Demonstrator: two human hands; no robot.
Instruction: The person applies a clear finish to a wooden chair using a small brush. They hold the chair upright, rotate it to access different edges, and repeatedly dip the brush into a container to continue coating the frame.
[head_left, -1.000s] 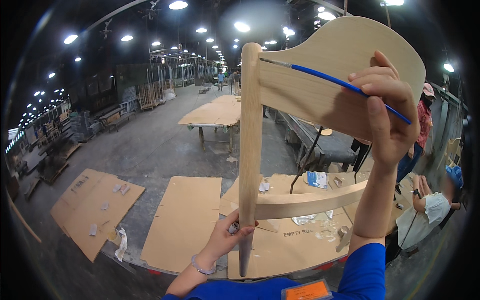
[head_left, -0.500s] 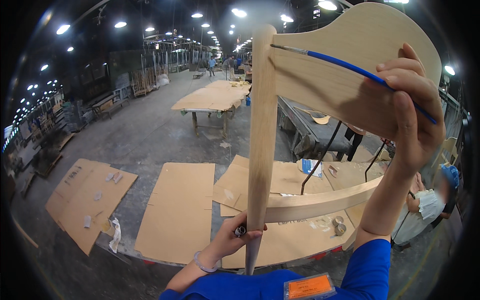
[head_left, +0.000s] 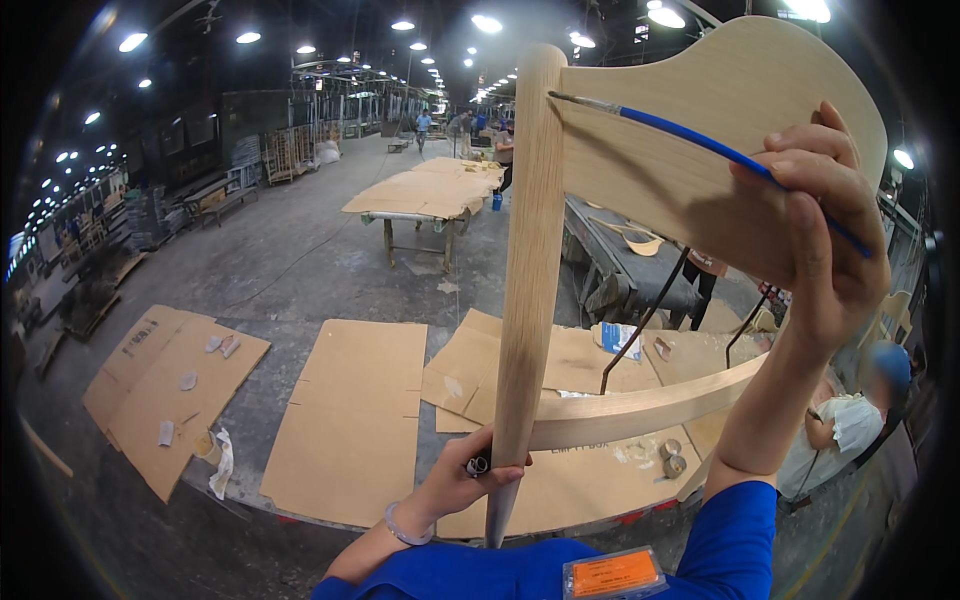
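A pale wooden chair back (head_left: 715,150) stands upright close before me, its round post (head_left: 533,250) joined to a curved top panel and a lower rail (head_left: 640,408). My right hand (head_left: 830,220) pinches a thin paintbrush (head_left: 690,138) with a blue handle. The bristle tip touches the seam where the panel meets the post. Lower down, my left hand (head_left: 472,472) is wrapped round the post, and the dark end of a small cylindrical thing (head_left: 478,465) shows in its grip.
Flattened cardboard sheets (head_left: 345,410) cover the bench, with small metal tins (head_left: 672,460) and a white rag (head_left: 222,465) on them. Bent dark metal rods (head_left: 640,325) rise behind the rail. A co-worker (head_left: 850,430) is at the right. Another cardboard-topped table (head_left: 420,190) stands further off.
The chair back has shifted slightly right and leans a little more in view. The brush tip stays at the seam, and both hands keep their hold.
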